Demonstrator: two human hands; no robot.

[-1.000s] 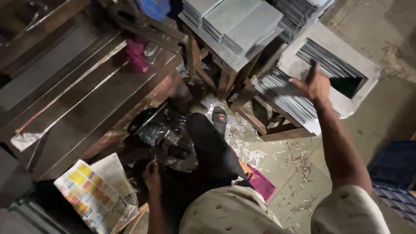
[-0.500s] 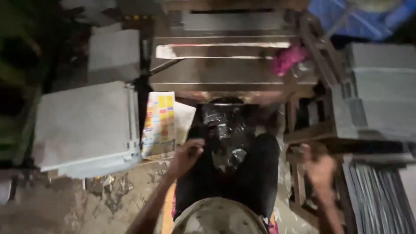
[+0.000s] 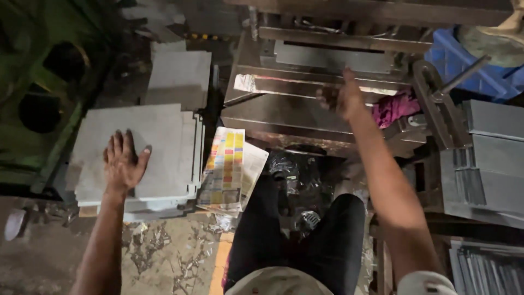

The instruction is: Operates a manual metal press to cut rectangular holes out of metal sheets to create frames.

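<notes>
- My left hand (image 3: 124,162) lies flat, fingers spread and fully open, palm down on the top sheet of a stack of flat grey metal sheets (image 3: 164,147); it presses on the sheet but grips nothing.
- The stack sits low at my left side, edges roughly squared, which I judge keeps the top sheet easy to slide off with a flat palm.
- My right hand (image 3: 345,98) reaches forward to the steel bed of the press machine (image 3: 284,112). It is blurred and seen from the back, so I cannot tell how far it is open or whether it holds anything.
- Just right of my left hand, between the stack and my knees, lies a folded printed paper with rows of yellow, red and blue colour blocks (image 3: 226,166), leaning against the stack's edge.
- Just right of my right hand a crumpled pink cloth (image 3: 394,108) rests on the machine, probably kept within reach for wiping.
- Beyond it, further right, stand more grey sheet stacks (image 3: 494,158) and a blue plastic crate (image 3: 464,65).
- Metal scraps litter the floor (image 3: 164,257) below my left forearm.
</notes>
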